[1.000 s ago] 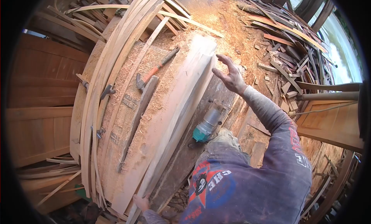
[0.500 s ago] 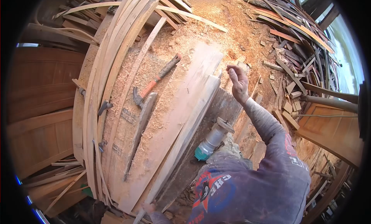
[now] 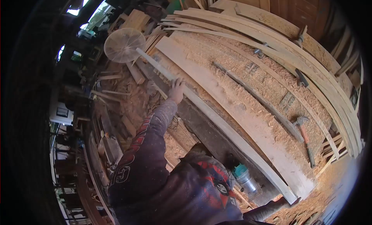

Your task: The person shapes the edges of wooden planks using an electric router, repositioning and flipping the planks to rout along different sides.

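A long pale wooden strip point(image 3: 228, 128) lies diagonally beside a wide pale board point(image 3: 217, 89). My left hand point(image 3: 176, 90) is closed over the strip toward its far end, with the fingers across its top. At the near end of the strip, low in the view, my right hand point(image 3: 286, 203) is wrapped round the wood, dark and partly hidden. A teal and silver power tool point(image 3: 245, 178) rests on the dark plank point(image 3: 209, 130), close to my body. Among the shavings are an orange-handled hammer point(image 3: 304, 134) and a narrow dark wooden piece point(image 3: 259, 97).
Long curved strips point(image 3: 271, 35) run along the bench's far side, with clamps point(image 3: 300, 78) on them. A round mesh cover point(image 3: 124, 45) stands beyond the strip's far end. Wood scraps point(image 3: 112, 89) litter the floor at left. Wooden panels point(image 3: 298, 9) stand at the back.
The view has swung round toward the other end of the bench. My left hand now grips the strip farther along. My right hand, raised earlier, has come down to the strip's near end.
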A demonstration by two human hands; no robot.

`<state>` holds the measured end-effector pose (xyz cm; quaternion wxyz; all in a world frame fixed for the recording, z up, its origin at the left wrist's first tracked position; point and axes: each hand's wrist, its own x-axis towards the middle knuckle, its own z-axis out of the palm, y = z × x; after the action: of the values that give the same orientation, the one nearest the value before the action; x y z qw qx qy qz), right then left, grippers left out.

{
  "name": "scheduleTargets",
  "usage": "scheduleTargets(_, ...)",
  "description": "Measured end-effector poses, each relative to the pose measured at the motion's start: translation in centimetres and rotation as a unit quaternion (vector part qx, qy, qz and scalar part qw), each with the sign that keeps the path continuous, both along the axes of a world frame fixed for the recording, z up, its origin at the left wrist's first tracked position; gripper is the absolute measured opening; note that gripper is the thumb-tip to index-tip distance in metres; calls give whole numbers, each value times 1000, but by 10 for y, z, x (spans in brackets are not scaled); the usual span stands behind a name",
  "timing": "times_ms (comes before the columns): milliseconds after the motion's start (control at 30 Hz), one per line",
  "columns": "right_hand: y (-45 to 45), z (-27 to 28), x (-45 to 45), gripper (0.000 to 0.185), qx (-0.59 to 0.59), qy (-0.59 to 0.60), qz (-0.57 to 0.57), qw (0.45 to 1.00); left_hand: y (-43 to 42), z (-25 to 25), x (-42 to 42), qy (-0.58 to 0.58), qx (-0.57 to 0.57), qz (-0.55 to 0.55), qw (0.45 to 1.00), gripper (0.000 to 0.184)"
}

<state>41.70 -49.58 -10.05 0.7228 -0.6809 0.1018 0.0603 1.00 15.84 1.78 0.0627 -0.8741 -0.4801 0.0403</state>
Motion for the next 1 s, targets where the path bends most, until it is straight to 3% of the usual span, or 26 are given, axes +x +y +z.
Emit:
scheduleTargets(33, 25, 5, -3, 47, -8, 12, 37, 999, -17, 28, 16, -15, -45, 30, 998, 71)
scheduleTargets(133, 83, 17, -19, 46, -25, 42, 130, 990, -6, 31, 8, 14, -39, 3, 999, 82)
scheduleTargets(233, 142, 23, -39, 45, -25, 65, 215, 974, 10, 58, -21, -88, -48, -29, 995, 92)
scheduleTargets(300, 176, 26, -52, 45, -30, 73, 269, 960, -10, 65, -35, -318, -21, 70, 945, 112)
scheduleTargets(367, 206, 30, -66, 44, -35, 77, 314, 946, -29, 36, -51, -481, 9, 204, 853, 122)
scheduleTargets(400, 220, 33, -73, 44, -38, 79, 336, 938, -23, 6, -61, -592, -178, 313, 721, 123)
scheduleTargets(433, 233, 35, -82, 44, -41, 79, 359, 929, -18, -23, -69, -662, -354, 390, 533, 128)
scheduleTargets(467, 244, 38, -89, 44, -45, 79, 379, 921, -27, -41, -66, -730, -450, 412, 308, 125)
scheduleTargets(533, 263, 43, -104, 43, -53, 77, 413, 906, -42, -64, -32, -784, -508, 342, 99, 120)
scheduleTargets(600, 270, 48, -117, 43, -56, 75, 439, 894, -52, -59, 24, -851, -458, 180, 183, 111)
scheduleTargets(667, 275, 53, -129, 43, -58, 70, 463, 882, -59, -40, 49, -873, -425, 106, 213, 111)
scheduleTargets(800, 271, 56, -143, 42, -51, 65, 496, 864, -73, -14, 28, -861, -447, 139, 201, 111)
scheduleTargets(1000, 253, 60, -149, 41, -45, 67, 524, 848, -154, -39, -10, -822, -485, 234, 187, 111)
